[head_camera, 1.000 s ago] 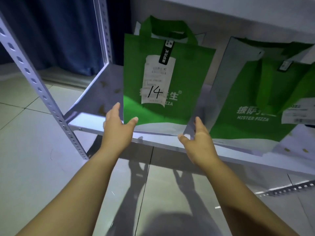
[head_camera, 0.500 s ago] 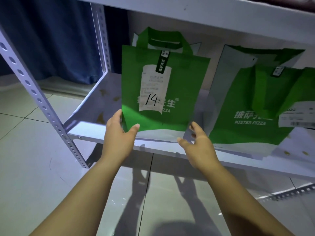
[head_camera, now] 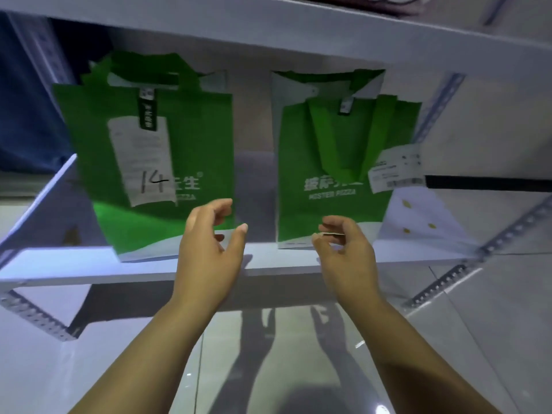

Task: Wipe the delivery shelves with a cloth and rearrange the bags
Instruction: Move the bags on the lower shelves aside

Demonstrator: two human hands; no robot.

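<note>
Item one: left bag, green with a white base, standing on the shelf and tilted a little, its foot near the front edge. A white receipt hangs on its face, marked "14" by hand, with a dark tag above it. Contents hidden; the mouth is folded under the handles.

Item two: right bag, same green, upright on the same shelf, well apart from the first. Handles hang down over the front; "MISTER PIZZA" reads in white (blurred). A white label sticks out from its right edge. Contents not visible.

Item three: my left hand, fingers loosely curled and half open, holding nothing, in front of the left bag's lower right corner; I cannot tell whether it touches.

Item four: my right hand, likewise half open and bare of any load, in front of the right bag's lower left corner.

Surface: white shelf board with a few yellowish spots, perforated metal uprights, another board overhead. Room: pale glossy floor tiles carrying my shadow, a dark blue curtain at far left.
</note>
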